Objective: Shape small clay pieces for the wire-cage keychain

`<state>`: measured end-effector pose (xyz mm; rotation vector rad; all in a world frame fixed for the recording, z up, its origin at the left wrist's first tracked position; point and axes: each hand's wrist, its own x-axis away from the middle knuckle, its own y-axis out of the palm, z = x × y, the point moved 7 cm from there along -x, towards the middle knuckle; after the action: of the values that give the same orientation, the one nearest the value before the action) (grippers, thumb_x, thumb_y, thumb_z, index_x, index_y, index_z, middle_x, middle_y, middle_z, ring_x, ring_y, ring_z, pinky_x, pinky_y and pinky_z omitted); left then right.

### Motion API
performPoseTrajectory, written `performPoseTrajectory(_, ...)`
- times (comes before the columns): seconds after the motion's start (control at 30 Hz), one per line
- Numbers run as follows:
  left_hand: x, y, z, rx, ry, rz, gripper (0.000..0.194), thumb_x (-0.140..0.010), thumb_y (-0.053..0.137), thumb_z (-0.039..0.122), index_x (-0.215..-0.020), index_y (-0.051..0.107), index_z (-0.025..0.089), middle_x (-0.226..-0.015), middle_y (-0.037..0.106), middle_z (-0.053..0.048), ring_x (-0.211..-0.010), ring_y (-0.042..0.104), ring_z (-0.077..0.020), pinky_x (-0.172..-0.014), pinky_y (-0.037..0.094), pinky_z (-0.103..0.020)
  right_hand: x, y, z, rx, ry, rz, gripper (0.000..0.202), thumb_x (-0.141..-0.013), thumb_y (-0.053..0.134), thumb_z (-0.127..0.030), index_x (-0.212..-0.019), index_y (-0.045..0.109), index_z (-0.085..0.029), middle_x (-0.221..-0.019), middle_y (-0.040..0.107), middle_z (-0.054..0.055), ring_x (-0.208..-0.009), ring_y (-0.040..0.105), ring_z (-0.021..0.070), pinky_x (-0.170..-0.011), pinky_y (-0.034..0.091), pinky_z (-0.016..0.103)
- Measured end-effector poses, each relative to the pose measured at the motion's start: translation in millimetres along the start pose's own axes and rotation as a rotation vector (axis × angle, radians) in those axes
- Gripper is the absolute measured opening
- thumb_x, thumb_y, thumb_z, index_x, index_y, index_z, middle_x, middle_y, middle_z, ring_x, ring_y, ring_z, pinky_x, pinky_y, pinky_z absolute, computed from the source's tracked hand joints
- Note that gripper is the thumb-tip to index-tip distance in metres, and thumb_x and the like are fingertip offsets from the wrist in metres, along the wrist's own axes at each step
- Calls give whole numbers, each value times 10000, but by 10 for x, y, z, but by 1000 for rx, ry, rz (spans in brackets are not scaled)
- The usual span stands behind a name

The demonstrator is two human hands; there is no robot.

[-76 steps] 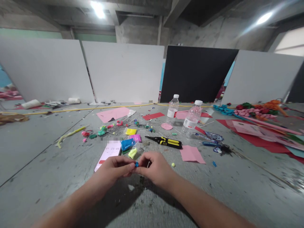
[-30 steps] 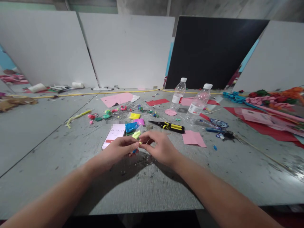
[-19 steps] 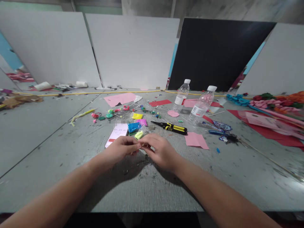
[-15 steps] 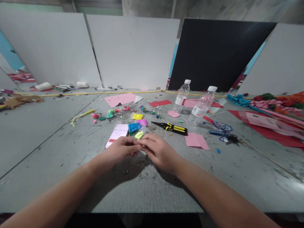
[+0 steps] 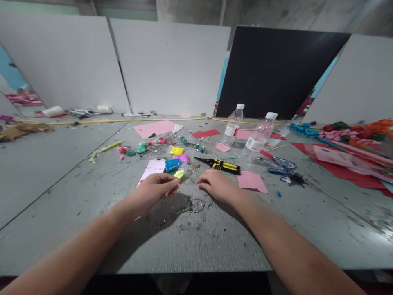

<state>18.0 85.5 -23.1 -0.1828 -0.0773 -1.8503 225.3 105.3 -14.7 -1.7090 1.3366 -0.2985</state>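
My left hand (image 5: 159,186) is closed in a pinch beside the phone (image 5: 155,166), covering its lower part. What its fingertips hold is too small to name. A small yellow-green clay packet (image 5: 179,175) lies just past those fingertips, with a blue packet (image 5: 172,165) behind it. My right hand (image 5: 217,186) rests low over the table, fingers curled down and together; anything under them is hidden. Just beyond it lie black and yellow pliers (image 5: 225,166). Between the hands, a thin twisted wire loop (image 5: 196,205) lies on the tabletop.
Two clear plastic bottles (image 5: 233,128) stand behind the pliers. A pink paper square (image 5: 252,181) lies right of my right hand. Small coloured clay pieces on wires (image 5: 153,143) spread across the middle. Red sheets (image 5: 340,164) and flowers cover the far right. Boards (image 5: 172,67) rise behind.
My hands were together at the fingertips and have come apart, the right moving right and the left slightly left. The wire loop between them now shows.
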Motion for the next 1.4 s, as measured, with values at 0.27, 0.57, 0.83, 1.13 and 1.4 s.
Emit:
performPoseTrajectory(0.27, 4, 17, -26, 147, -33, 7, 302, -692, 965, 216, -900, 747, 199, -827, 805, -24, -858, 779, -187, -829, 563, -304, 62, -94, -228, 8, -27, 60, 102, -929, 794, -169, -1029, 798, -189, -1001, 728, 91, -865, 673, 219, -779, 496, 345)
performPoseTrajectory(0.57, 30, 66, 11, 113, -6, -40, 322, -714, 944, 221, -994, 797, 164, -863, 823, -53, -768, 728, -156, -746, 552, -282, 120, 149, -634, -157, -221, 110, 108, -956, 788, -205, -1050, 747, -174, -980, 717, 60, -802, 638, 178, -699, 510, 297)
performPoseTrajectory(0.83, 18, 97, 48, 13, 82, -35, 199, -730, 918, 290, -855, 794, 199, -788, 801, -17, -753, 714, -167, -753, 529, -298, 145, 158, -686, -182, -291, 123, 138, -1031, 641, -185, -913, 711, -188, -922, 707, 56, -851, 646, 199, -795, 509, 334)
performPoseTrajectory(1.13, 30, 73, 136, -117, 132, -36, 122, -707, 910, 284, -755, 830, 205, -752, 793, -31, -768, 689, -194, -783, 512, -335, 159, 38, -604, -196, -269, 262, 164, -1036, 561, -160, -1014, 721, -191, -1008, 745, 95, -948, 688, 233, -845, 547, 375)
performPoseTrajectory(1.4, 37, 89, 112, -44, 122, -16, 149, -739, 896, 312, -814, 837, 197, -766, 787, -42, -722, 667, -174, -697, 504, -304, 197, 83, -686, -238, -310, 244, 235, -997, 605, -141, -1117, 795, -210, -1076, 768, 94, -887, 711, 202, -714, 592, 327)
